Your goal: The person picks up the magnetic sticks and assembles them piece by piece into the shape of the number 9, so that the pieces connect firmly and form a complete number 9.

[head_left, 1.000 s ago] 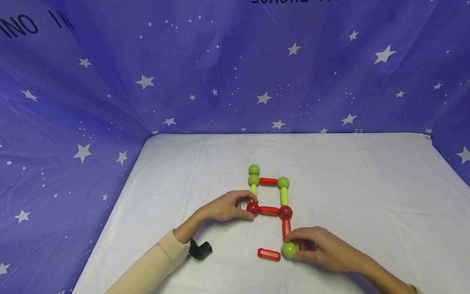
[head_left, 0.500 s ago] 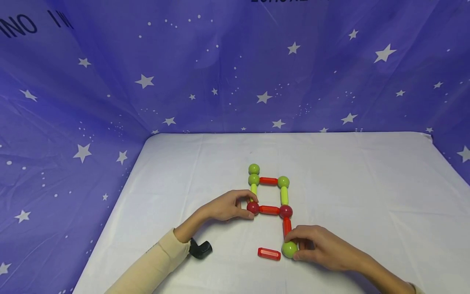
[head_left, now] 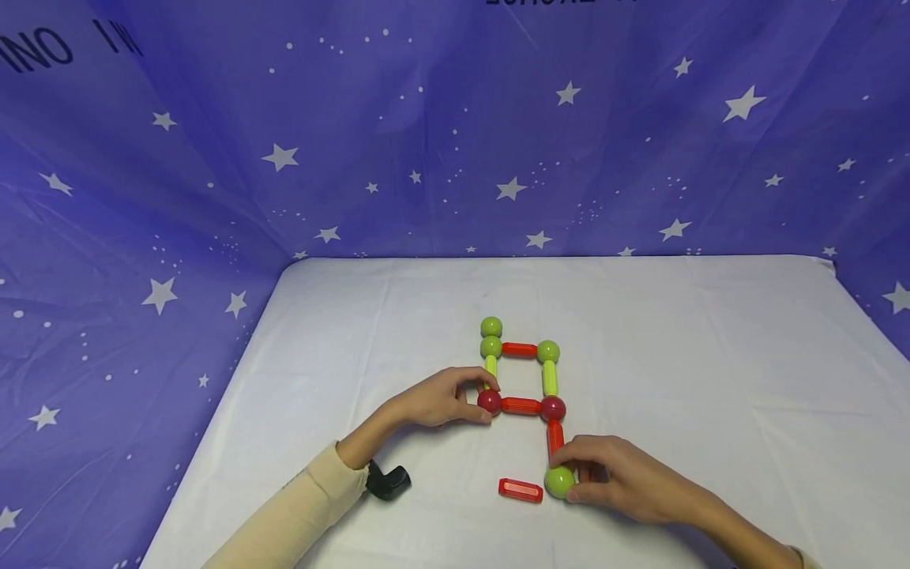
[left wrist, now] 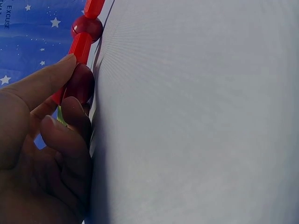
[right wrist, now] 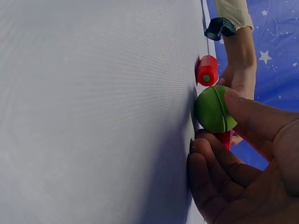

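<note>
My left hand [head_left: 442, 397] grips a red ball [head_left: 489, 402] between thumb and fingers, at the near left corner of a square of sticks and balls. A red stick [head_left: 521, 406] joins it to a second red ball [head_left: 553, 408]. Two light green sticks lead back to green balls, bridged by another red stick [head_left: 519, 349]. One extra green ball [head_left: 491, 326] sits behind the far left corner. From the second red ball a red stick [head_left: 555, 438] runs nearer, ending at a green ball [right wrist: 215, 109] that my right hand [head_left: 626, 480] pinches.
A loose red stick [head_left: 520, 490] lies on the white tablecloth [head_left: 675, 348], just left of the pinched green ball. A black wrist mount [head_left: 388, 482] sticks out beside the left sleeve. A blue starry curtain [head_left: 426, 126] stands behind the table.
</note>
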`<act>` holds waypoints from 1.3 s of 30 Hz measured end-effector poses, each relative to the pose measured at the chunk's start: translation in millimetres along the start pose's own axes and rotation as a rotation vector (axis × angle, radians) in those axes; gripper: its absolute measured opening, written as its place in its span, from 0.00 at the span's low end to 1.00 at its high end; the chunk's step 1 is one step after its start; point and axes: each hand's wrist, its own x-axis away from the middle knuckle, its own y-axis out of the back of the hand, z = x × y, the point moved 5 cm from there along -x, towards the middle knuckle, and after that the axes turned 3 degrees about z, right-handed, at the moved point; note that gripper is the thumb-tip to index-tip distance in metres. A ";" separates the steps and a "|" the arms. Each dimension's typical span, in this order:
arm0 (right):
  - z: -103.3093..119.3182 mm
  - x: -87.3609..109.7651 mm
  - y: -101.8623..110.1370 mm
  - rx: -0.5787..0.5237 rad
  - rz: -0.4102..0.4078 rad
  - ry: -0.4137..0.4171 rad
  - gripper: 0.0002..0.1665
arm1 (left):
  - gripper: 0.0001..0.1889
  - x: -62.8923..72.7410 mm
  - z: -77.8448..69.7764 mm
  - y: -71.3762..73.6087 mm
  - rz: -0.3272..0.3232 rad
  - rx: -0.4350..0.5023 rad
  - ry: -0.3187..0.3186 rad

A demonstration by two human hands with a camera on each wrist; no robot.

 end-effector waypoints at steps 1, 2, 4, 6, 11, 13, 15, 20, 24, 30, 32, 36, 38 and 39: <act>-0.2 0.0 -0.1 -0.001 0.000 0.000 0.18 | 0.20 -0.1 0.1 -0.1 0.000 0.001 0.000; -0.4 0.2 -0.1 -0.005 0.000 0.000 0.18 | 0.20 -0.3 0.1 -0.3 0.000 0.002 -0.001; -0.6 0.4 -0.2 -0.007 -0.001 0.001 0.18 | 0.20 -0.6 0.3 -0.5 -0.001 0.004 -0.001; -0.7 0.5 -0.3 -0.011 -0.001 0.001 0.18 | 0.20 -0.8 0.1 -0.6 -0.002 0.007 -0.005; -0.6 0.6 -0.4 -0.020 0.001 0.001 0.18 | 0.20 -1.7 -1.1 -1.2 -0.005 0.016 -0.023; -0.5 0.6 -0.5 -0.019 0.000 0.007 0.18 | 0.20 -1.6 -1.3 -1.2 -0.006 0.017 -0.022; -0.3 0.6 -0.6 -0.016 -0.001 0.013 0.18 | 0.20 -1.2 -1.4 -1.2 -0.008 0.017 -0.016; -0.1 0.8 -0.3 -0.014 -0.002 0.014 0.17 | 0.20 -0.9 -1.5 -1.4 -0.016 0.011 -0.008; -0.2 0.9 -0.3 -0.016 -0.003 0.013 0.17 | 0.20 0.6 -3.3 -1.6 -0.023 -0.004 -0.004; -0.3 1.0 -0.7 -0.012 -0.010 0.021 0.18 | 0.22 4.0 -4.6 -3.6 -0.038 -0.005 -0.001; -0.6 1.0 -0.8 -0.013 -0.011 0.021 0.18 | 0.24 6.1 -4.4 -4.2 -0.045 -0.011 -0.002; -1.6 1.0 -0.9 -0.009 -0.010 0.020 0.17 | 0.28 13.5 -7.9 -1.0 -0.095 -0.050 -0.028; -1.9 1.1 -0.9 -0.008 -0.009 0.015 0.17 | 0.29 18.0 -10.7 1.8 -0.135 -0.075 -0.041; -2.0 1.2 -0.8 -0.007 -0.009 0.013 0.17 | 0.28 20.4 -12.9 3.2 -0.154 -0.081 -0.048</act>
